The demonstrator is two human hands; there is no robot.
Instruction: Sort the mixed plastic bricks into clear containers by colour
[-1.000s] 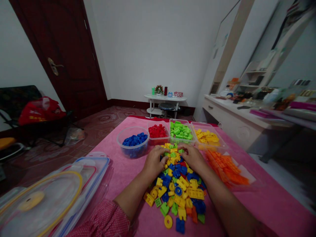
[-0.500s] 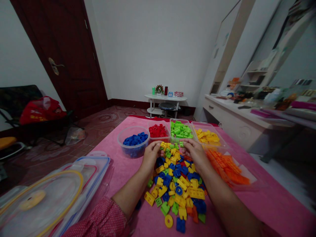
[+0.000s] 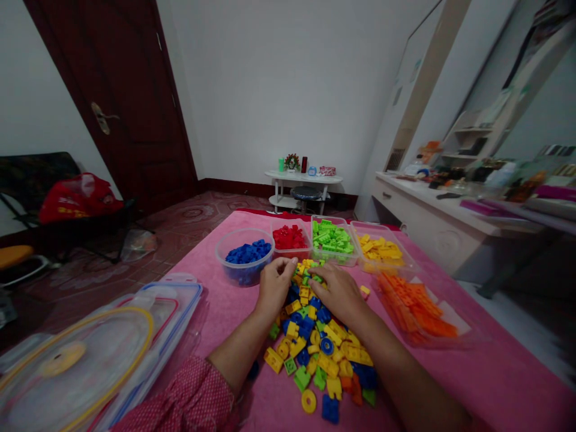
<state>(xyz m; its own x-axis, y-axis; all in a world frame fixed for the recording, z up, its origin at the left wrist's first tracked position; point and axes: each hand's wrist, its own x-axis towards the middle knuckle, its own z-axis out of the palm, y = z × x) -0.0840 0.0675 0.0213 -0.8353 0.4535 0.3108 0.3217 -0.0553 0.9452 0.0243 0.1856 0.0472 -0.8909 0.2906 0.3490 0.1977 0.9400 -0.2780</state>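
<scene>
A heap of mixed plastic building pieces [image 3: 320, 348] in yellow, blue, green and orange lies on the pink cloth [image 3: 486, 372]. My left hand [image 3: 273, 285] rests at the heap's far left edge with its fingers curled over some pieces. My right hand [image 3: 337, 289] lies across the top of the heap, fingers bent onto green and yellow pieces. What either hand grips is hidden under the fingers. Beyond the hands stand a round tub of blue pieces [image 3: 245, 257], a box of red pieces [image 3: 290, 237], a box of green pieces [image 3: 332, 237] and a box of yellow pieces [image 3: 380, 249].
A tray of orange pieces [image 3: 416, 306] sits at the right. Clear container lids [image 3: 85, 354] are stacked at the near left. A loose yellow piece [image 3: 364, 292] lies beside my right hand. A dresser [image 3: 432, 222] stands at right, a small white table [image 3: 302, 186] at the far wall.
My right hand has come down and leftward from the heap's far edge onto its top. My left hand has shifted only slightly.
</scene>
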